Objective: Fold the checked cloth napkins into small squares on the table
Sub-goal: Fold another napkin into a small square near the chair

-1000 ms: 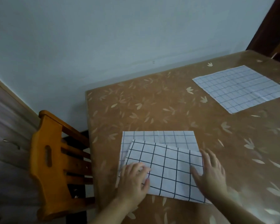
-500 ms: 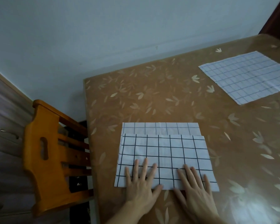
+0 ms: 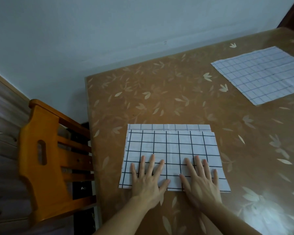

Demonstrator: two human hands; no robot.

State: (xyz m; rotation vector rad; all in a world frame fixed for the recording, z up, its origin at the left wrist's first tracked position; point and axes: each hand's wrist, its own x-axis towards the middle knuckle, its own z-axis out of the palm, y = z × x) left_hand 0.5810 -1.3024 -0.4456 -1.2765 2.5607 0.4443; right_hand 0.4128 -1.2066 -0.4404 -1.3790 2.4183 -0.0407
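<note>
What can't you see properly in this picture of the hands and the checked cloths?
- Head view: the far napkin runs off the right edge, so its full shape is cut off.
- The near napkin is partly covered by the left hand and right hand lying flat on it.
- The wooden chair shows only its back; the table hides the seat.

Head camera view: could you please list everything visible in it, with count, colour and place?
folded napkin: one, white with black checks, near table edge, folded over with a strip of its lower layer showing along the far side.
flat napkin: one, white with thin dark checks, spread out at far right.
table: one, brown with pale leaf pattern.
chair: one, orange wood, left of table.
wall: pale blue-grey, behind table.
left hand: flat, fingers spread, pressing the folded napkin.
right hand: flat, pressing it alongside.
</note>
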